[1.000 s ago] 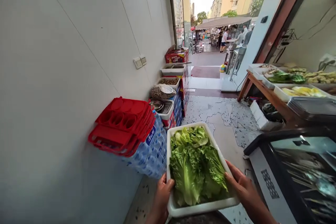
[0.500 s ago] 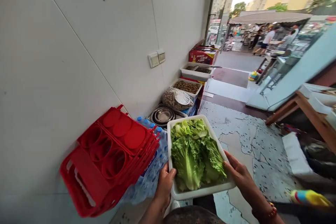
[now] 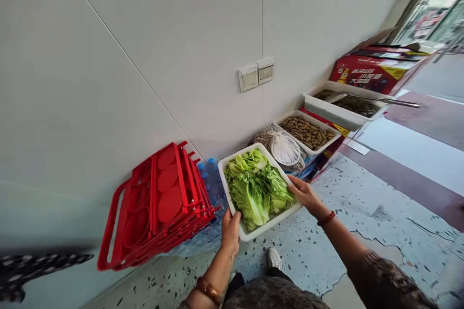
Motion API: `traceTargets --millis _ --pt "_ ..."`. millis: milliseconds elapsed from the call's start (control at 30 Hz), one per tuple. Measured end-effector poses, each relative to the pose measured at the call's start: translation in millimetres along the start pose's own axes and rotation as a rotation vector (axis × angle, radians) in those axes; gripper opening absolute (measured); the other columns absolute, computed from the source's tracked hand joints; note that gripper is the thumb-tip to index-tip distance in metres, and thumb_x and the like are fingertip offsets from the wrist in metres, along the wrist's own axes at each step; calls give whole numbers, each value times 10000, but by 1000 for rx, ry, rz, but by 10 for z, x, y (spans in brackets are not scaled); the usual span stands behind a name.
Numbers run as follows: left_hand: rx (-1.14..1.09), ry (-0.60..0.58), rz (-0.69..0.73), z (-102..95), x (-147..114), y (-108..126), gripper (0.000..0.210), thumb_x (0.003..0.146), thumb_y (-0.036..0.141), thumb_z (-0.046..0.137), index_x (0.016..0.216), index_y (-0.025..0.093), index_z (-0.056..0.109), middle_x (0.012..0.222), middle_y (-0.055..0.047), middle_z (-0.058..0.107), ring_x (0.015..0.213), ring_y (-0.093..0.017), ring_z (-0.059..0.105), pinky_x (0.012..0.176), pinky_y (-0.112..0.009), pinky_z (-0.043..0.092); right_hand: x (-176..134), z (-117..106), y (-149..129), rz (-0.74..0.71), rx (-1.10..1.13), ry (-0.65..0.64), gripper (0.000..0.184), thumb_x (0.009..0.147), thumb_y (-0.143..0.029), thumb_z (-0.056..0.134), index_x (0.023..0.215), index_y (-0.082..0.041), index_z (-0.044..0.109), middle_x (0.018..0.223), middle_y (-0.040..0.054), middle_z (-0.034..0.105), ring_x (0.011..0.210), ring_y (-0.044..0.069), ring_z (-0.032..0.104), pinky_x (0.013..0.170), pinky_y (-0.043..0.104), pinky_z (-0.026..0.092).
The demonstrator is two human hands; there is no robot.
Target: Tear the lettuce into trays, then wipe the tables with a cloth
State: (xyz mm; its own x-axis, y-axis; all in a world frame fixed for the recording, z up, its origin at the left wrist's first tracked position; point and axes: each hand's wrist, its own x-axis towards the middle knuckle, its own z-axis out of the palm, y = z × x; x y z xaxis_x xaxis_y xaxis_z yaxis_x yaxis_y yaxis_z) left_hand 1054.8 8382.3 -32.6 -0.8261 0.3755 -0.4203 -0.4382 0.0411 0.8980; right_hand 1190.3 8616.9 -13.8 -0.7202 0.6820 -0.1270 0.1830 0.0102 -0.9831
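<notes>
Between my hands I carry a white plastic tray (image 3: 274,226) filled with green leaf lettuce (image 3: 255,188). My left hand (image 3: 230,231) is closed on the tray's near left edge, thumb over the rim. My right hand (image 3: 305,194) grips the right edge, its fingers partly hidden beneath. Under and behind the tray's far edge are blue-capped water bottles (image 3: 210,174). A tied clear bag (image 3: 284,149) lies just beyond the tray's far right corner.
Stacked red plastic carriers (image 3: 155,203) stand at left against the wall. Along the wall at right are a tray of peanuts (image 3: 307,131), a white tub (image 3: 333,112) of dark liquid with a slotted metal skimmer (image 3: 384,100), and red boxes (image 3: 362,73). Speckled, cracked floor (image 3: 358,198) lies at right.
My view has turned down and toward the wall. The lettuce tray, held in both hands, now sits farther out from my body, over the bottles, and hides the metal bowls.
</notes>
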Motion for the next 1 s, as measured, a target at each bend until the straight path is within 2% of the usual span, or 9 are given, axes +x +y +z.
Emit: traceTargets --millis 100,133,233,333,500,600,700,867,1000 --pt "26 76 23 182 197 -83 371 671 251 572 1021 145 638 929 -55 723 929 -216 662 835 -301 505 462 -49 130 -24 20 -112 511 745 -449 659 1168 -163 667 1051 50 716 1039 284 620 937 403 485" --pt "40 97 29 230 270 -110 369 672 252 570 1018 144 640 909 -52 723 930 -216 659 833 -298 503 584 -52 172 -10 26 -110 503 726 -440 675 1146 -164 678 1018 49 724 1029 289 624 930 408 490" --pt "101 136 36 334 464 -162 374 675 264 590 1022 136 647 897 -54 721 936 -217 651 839 -298 494 846 -37 291 52 29 -41 461 671 -425 722 1061 -178 708 954 49 739 1016 304 633 910 420 507" --pt "127 153 15 375 531 -151 389 704 320 633 1047 136 643 987 -80 717 948 -218 648 856 -310 486 944 -40 423 91 51 23 468 658 -464 734 1040 -195 708 1010 59 734 1074 315 616 936 437 499" --pt "42 57 -19 313 238 -45 524 736 491 684 1163 198 608 1216 -87 653 1111 -212 602 945 -302 449 676 -157 638 138 159 126 695 680 -597 696 1216 -163 608 1184 134 670 1162 317 584 1014 462 452" --pt "133 28 -86 254 3 -37 539 685 509 732 1100 176 642 1146 -99 681 1102 -243 601 939 -314 446 361 -164 648 219 202 141 761 704 -635 665 1292 -167 546 1288 153 603 1184 323 567 944 457 508" --pt "220 -14 -63 238 -112 -40 491 689 533 716 987 144 671 994 -85 707 996 -239 618 904 -304 446 158 -69 585 235 281 83 735 747 -635 625 1312 -176 524 1288 138 604 1129 321 598 841 428 561" --pt "321 28 4 275 -44 53 450 647 575 723 769 146 658 793 -41 674 833 -214 602 751 -250 451 238 80 561 194 303 98 747 727 -661 623 1272 -156 552 1173 117 671 1018 313 643 766 403 580" --pt "353 47 70 258 53 81 442 702 568 677 804 138 665 792 -39 656 801 -202 580 750 -257 438 352 134 609 200 230 95 774 714 -699 598 1259 -152 557 1219 116 651 1028 302 642 727 365 582"
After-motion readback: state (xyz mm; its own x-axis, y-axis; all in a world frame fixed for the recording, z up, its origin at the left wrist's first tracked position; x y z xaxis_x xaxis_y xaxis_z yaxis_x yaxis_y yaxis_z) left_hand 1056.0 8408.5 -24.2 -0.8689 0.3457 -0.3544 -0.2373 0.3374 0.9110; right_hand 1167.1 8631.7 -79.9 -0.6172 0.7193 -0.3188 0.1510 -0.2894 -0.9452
